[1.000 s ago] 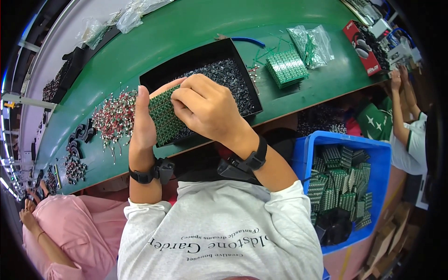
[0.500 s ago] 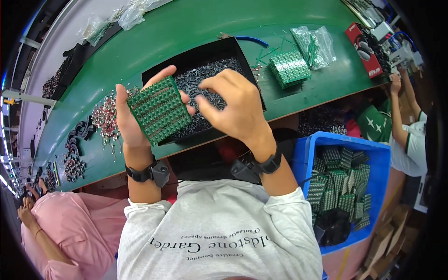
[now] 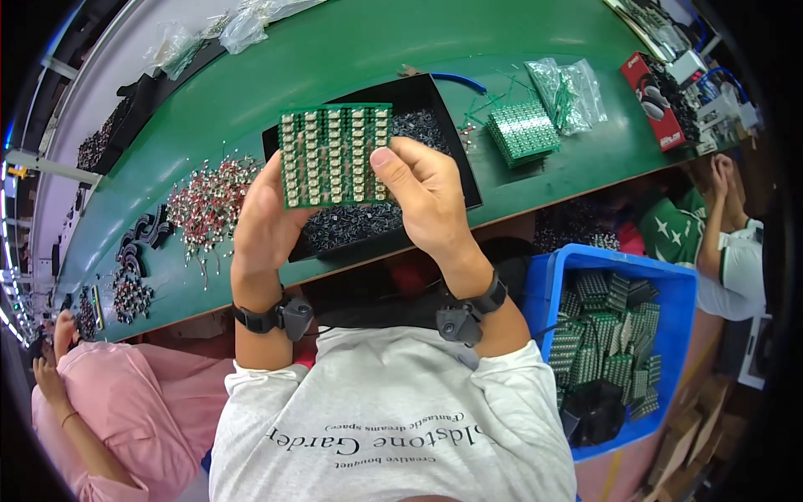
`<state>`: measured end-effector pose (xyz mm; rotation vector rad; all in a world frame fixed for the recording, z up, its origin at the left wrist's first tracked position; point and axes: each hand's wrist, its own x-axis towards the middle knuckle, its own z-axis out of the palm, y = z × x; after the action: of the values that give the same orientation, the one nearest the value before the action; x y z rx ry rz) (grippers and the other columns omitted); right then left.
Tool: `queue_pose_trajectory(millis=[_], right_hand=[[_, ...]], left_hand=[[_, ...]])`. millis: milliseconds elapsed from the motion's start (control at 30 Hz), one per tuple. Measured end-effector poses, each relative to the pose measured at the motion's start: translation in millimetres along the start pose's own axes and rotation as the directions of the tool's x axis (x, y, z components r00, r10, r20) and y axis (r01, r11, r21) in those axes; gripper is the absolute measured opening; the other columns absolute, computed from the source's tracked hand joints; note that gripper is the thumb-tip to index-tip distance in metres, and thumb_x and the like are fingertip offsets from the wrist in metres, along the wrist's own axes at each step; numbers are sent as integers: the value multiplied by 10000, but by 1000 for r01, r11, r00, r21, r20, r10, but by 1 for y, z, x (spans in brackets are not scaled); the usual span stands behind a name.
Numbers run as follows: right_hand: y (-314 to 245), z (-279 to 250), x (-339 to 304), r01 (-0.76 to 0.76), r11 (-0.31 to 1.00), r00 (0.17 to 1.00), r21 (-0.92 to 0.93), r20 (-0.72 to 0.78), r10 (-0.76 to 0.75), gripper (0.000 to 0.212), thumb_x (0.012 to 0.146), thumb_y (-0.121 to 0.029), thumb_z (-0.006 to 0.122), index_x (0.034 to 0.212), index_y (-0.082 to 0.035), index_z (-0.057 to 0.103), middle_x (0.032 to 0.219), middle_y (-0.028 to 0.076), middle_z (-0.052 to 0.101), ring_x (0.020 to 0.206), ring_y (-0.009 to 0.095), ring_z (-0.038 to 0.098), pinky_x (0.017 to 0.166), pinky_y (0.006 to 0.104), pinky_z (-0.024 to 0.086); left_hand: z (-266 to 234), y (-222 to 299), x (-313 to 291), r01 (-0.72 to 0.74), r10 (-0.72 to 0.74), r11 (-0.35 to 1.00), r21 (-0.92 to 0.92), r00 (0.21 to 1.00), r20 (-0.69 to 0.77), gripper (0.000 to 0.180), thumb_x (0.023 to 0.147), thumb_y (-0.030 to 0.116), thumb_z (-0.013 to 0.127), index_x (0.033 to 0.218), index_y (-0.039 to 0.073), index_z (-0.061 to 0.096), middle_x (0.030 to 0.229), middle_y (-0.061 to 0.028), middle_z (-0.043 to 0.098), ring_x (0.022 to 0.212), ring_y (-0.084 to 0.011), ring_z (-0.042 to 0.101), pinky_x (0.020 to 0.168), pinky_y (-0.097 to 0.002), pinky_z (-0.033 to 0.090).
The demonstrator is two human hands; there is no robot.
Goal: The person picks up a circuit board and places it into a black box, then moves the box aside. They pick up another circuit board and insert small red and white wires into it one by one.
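A green circuit board panel (image 3: 322, 159) is held up over a black tray (image 3: 457, 155) of small dark parts. Its visible face carries rows of pale metal components. My right hand (image 3: 431, 194) grips the panel's right edge, thumb on the front and fingers partly behind. At the lower left edge, my left hand (image 3: 266, 219) also holds the panel, most of its fingers hidden behind it. To the right on the green bench lies a stack of similar panels (image 3: 523, 132).
Loose red and silver parts (image 3: 209, 205) are heaped left of the tray. A blue bin (image 3: 687, 335) of finished-looking panels stands at my right. Plastic bags (image 3: 577, 92) and a red box (image 3: 652, 100) sit on the bench. Co-workers are on both sides, one in a pink top (image 3: 125, 393).
The panel has turned over, from small green rows to pale metal ones, and has moved up and right. My right hand has come from over the tray onto its right edge.
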<state>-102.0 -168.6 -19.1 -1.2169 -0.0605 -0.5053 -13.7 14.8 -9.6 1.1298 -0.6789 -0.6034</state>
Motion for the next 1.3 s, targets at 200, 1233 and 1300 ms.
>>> queue_pose_trajectory(millis=[200, 1233, 1300], right_hand=[[8, 10, -4, -85, 994, 994, 68, 81, 80, 286, 1034, -251, 540, 903, -18, 642, 698, -89, 491, 600, -20, 365, 496, 191, 267], [-29, -173, 10, -249, 941, 802, -230, -593, 67, 261, 919, -128, 694, 1081, 45, 584, 887, 79, 661, 655, 120, 611, 536, 233, 503], [-27, -171, 9, -189, 960, 794, -209, -607, 24, 260, 922, -130, 692, 1080, 42, 579, 884, 79, 650, 670, 131, 620, 575, 258, 541]], left_hand=[[17, 2, 14, -75, 84, 979, -188, 996, 39, 780, 981, 468, 475, 1477, -100, 280, 1409, -223, 497, 1269, -302, 546, 1069, -440, 439], [-33, -40, -41, -112, 295, 929, 354, 801, -522, 514, 941, 40, 526, 1434, -46, 407, 1363, -200, 523, 1278, -278, 506, 1089, -404, 386], [-34, -42, -43, -121, 286, 935, 332, 810, -512, 519, 937, 38, 527, 1435, -44, 406, 1363, -202, 521, 1279, -279, 503, 1090, -408, 385]])
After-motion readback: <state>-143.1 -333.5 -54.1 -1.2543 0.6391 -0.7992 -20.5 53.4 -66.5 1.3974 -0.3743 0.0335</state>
